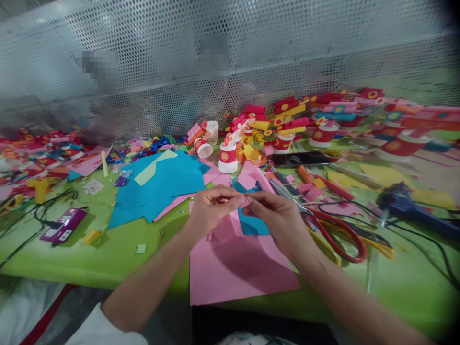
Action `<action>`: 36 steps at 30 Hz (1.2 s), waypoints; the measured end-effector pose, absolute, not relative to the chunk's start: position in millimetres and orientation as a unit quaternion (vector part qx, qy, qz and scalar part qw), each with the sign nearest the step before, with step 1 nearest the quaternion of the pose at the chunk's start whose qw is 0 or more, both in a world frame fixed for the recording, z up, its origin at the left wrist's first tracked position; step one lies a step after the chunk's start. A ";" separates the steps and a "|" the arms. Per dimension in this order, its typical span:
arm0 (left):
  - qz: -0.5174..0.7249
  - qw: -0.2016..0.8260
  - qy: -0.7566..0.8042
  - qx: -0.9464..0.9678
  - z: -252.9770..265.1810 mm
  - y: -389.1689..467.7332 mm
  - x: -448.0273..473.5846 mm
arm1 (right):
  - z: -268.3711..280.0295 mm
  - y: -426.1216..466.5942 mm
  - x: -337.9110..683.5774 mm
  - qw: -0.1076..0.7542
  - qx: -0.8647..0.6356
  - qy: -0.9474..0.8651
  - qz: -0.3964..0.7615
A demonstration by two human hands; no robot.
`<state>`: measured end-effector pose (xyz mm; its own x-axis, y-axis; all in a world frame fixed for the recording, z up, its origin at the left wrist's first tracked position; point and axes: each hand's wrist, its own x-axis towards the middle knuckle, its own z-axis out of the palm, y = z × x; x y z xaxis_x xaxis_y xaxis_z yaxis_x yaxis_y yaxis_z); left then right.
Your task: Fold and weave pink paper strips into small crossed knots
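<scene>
Over the pink paper sheet (pixel 237 273), my left hand (pixel 212 211) and my right hand (pixel 282 220) meet fingertip to fingertip. Both pinch a small pink piece of paper (pixel 246 201), mostly hidden by the fingers. Below them a pink strip (pixel 235 224) lies across the sheet, beside a blue paper piece (pixel 255 225). Close to my right wrist rest large scissors with red handles (pixel 341 239). Just beyond my hands stands an upside-down white cup with a red band (pixel 228 158), carrying rolled paper parts on top.
Blue paper sheets (pixel 161 182) spread to the left, near a purple power strip (pixel 64 225) with cables. On the right lie a blue glue gun (pixel 402 201) and a black phone (pixel 301 159). Several decorated cups (pixel 323 133) line the back before a perforated metal panel (pixel 251 52).
</scene>
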<state>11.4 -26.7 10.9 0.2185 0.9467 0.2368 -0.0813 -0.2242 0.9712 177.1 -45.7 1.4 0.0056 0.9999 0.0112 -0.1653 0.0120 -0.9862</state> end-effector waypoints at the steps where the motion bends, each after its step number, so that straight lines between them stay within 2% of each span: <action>1: 0.509 0.512 0.363 0.589 10.0 -25.9 12.0 | 1.6 -45.9 176.8 0.545 -0.455 -0.460 0.533; 6: 0.508 0.535 0.360 0.571 7.7 -23.8 13.2 | 1.8 -46.5 176.9 0.547 -0.447 -0.471 0.528; 19: 0.529 0.483 0.351 0.603 0.1 -21.4 10.9 | -3.6 -46.1 178.4 0.555 -0.421 -0.467 0.545; 36: 0.532 0.531 0.353 0.557 9.9 -24.0 11.7 | -1.8 -44.3 177.8 0.542 -0.448 -0.469 0.534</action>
